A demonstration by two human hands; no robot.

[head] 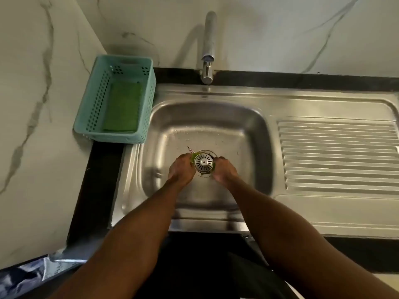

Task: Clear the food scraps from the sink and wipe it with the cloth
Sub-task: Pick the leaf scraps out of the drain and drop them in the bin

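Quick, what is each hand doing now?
Left hand: holds green scraps beside the strainer.
Right hand: fingers curled at the strainer; grip cannot be told.
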